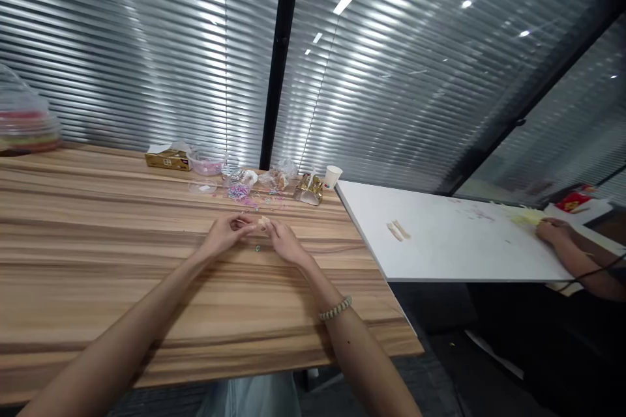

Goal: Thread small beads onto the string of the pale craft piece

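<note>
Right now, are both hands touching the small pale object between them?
Touching: in the head view, fingertips of left hand and right hand meet on the small pale object.

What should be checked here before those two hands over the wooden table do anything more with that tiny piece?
1. Both hands on the small pale piece: left hand and right hand meet at it, ok.
2. Firmness of the grip: too small to see, cannot tell.
3. Loose bit on the wooden table below the hands: not ok.
4. Scattered coloured bits sit beyond the hands: ok.
5. Other person's hand stays on the white table: ok.
</note>
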`<state>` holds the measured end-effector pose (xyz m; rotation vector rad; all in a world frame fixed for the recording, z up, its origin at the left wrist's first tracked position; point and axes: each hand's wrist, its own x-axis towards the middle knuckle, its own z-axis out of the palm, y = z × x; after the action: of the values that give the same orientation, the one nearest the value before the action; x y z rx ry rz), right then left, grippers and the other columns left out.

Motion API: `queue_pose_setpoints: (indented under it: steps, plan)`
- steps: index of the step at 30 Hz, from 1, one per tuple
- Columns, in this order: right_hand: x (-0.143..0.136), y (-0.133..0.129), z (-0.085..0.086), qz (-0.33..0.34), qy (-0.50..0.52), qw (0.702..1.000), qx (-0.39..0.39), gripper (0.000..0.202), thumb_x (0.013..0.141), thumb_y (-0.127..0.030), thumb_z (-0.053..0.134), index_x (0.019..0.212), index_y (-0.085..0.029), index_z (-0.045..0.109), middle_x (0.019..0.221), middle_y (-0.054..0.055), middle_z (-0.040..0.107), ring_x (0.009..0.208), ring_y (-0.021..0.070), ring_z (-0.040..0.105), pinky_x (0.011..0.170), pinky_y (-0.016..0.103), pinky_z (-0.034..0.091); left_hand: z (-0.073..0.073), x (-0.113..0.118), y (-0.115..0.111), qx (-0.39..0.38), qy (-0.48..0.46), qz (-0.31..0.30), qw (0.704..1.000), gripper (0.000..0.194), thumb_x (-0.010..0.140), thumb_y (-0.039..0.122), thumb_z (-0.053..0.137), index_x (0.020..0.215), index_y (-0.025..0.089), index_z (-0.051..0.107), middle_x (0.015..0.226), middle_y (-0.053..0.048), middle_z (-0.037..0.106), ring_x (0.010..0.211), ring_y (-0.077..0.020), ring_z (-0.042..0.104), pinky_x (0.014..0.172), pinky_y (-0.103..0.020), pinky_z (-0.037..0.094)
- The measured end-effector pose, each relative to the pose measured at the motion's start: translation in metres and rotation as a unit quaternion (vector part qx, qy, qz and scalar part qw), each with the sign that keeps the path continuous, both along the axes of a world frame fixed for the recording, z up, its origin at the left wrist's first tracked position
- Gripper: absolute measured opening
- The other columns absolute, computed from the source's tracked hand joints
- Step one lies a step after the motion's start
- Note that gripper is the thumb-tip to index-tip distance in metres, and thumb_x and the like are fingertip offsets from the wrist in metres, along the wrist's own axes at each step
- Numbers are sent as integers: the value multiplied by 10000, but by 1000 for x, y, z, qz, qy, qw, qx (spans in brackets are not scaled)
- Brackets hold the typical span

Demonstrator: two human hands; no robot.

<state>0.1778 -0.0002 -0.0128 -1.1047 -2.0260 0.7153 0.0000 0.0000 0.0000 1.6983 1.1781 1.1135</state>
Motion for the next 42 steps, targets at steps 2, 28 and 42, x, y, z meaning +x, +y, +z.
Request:
queue_pose_setpoints:
  steps: [2,28,42]
  plan:
    - [2,4,-3,-44,2,999,-5,352,958,-323,274,1057,-150,565,1040,111,621,945,192,553,859,340,406,-1,3,-3,21,65,-21,997,361,593,498,699,724,163,675,703,-45,694,651,-188,610,605,-281,473]
    - [-9,-5,0,28,86,994,-68,353,910,-290,387,1211,-227,561,1085,95,564,623,99,537,474,191,466,0,12,-4,-1,-37,-21,999,375,670,443,654,886,137,671,911,-104,716,858,-243,636,812,-362,472]
    - [-8,-7,5,-41,81,995,-42,152,815,-268,557,742,-149,615,722,22,571,515,105,512,470,206,400,2,11,-7,11,29,-22,999,320,656,418,667,842,161,716,849,-85,740,761,-245,659,723,-340,487]
